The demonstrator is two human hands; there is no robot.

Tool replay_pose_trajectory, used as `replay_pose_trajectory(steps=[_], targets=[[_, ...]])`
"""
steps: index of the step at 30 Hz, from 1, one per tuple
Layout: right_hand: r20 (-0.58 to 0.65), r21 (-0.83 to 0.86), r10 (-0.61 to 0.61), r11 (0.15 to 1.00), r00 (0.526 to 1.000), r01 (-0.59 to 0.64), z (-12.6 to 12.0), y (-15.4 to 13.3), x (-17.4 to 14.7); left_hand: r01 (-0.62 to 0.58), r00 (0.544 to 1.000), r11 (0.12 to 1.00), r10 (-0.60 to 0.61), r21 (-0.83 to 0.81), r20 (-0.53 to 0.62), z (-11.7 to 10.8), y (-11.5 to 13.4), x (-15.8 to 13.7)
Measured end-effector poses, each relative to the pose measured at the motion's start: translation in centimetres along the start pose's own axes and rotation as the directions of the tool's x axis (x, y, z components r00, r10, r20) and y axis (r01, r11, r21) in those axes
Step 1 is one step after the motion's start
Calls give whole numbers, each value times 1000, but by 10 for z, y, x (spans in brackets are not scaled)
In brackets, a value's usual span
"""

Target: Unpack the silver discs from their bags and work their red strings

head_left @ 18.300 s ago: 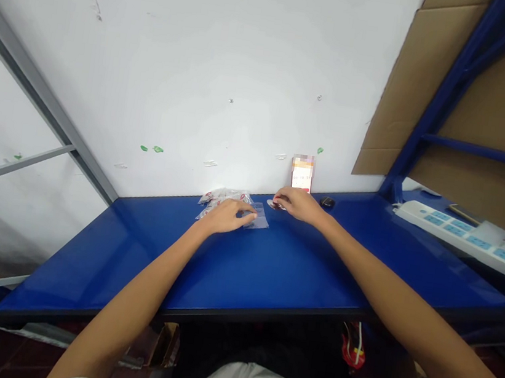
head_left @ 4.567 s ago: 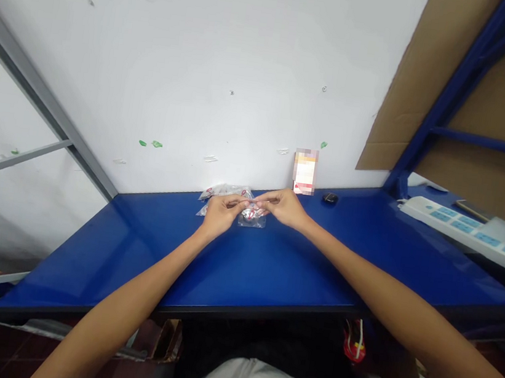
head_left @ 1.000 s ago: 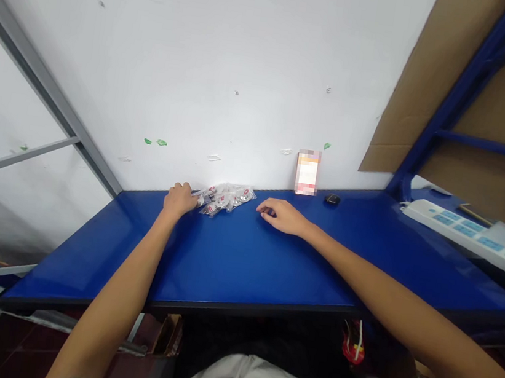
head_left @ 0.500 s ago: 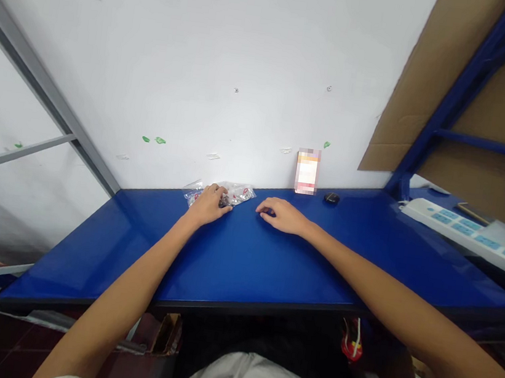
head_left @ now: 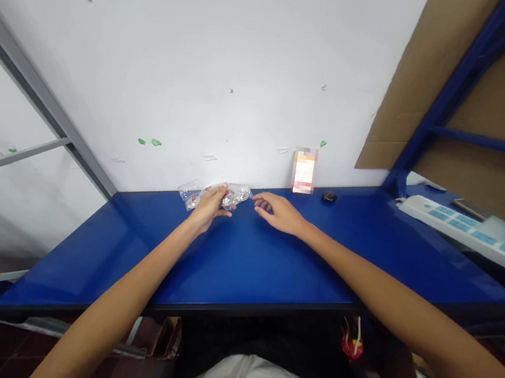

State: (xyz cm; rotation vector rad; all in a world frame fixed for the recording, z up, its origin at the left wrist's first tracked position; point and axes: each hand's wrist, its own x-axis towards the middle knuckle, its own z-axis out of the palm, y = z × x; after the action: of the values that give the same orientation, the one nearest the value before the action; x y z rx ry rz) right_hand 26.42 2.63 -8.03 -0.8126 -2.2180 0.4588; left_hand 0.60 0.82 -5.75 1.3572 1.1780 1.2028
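A clear plastic bag [head_left: 238,196] with red print lies along the back of the blue table, close to the wall. Shiny silvery bits show inside it, too small to name. My left hand [head_left: 211,206] is closed around the bag's middle, its fingers over the top and the thumb low at the front. Just past the bag's right end is my right hand [head_left: 279,213], palm down, with its fingers loosely bent and apart and nothing in them. Whether its fingertips touch the bag's edge I cannot tell.
A blurred upright card or box [head_left: 304,171] leans on the white wall. Beside it lies a small black object [head_left: 329,196]. To the right are a white power strip [head_left: 465,232] and a blue metal frame [head_left: 451,91]. A grey frame bar [head_left: 51,94] stands left of the blue table [head_left: 242,268].
My left hand has turned onto its side and gripped the bag, shifting it slightly. The right hand stays nearly in place, its fingers a little straighter. The view has shifted slightly.
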Motion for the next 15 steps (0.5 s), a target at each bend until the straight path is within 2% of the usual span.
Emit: replay_pose_trajectory(steps=[3,7,9,12,15], targets=[[-115,8,-11,1000,993,12,0,-11,-1,110,977,989,-89,-101,195,17,0,-11],[-245,67,52,997,968,-37,1,-19,-1,96,945,993,-70,-66,319,25,0,-19],[-204,136,78,989,976,-50,0,-18,1,101,930,994,-83,-30,359,24,-1,-20],[-67,258,120,961,990,-99,-3,-12,5,119,912,993,-104,-13,397,21,-1,-19],[-65,427,230,886,971,-181,-4,-5,8,53,934,999,-48,-3,353,20,1,-17]])
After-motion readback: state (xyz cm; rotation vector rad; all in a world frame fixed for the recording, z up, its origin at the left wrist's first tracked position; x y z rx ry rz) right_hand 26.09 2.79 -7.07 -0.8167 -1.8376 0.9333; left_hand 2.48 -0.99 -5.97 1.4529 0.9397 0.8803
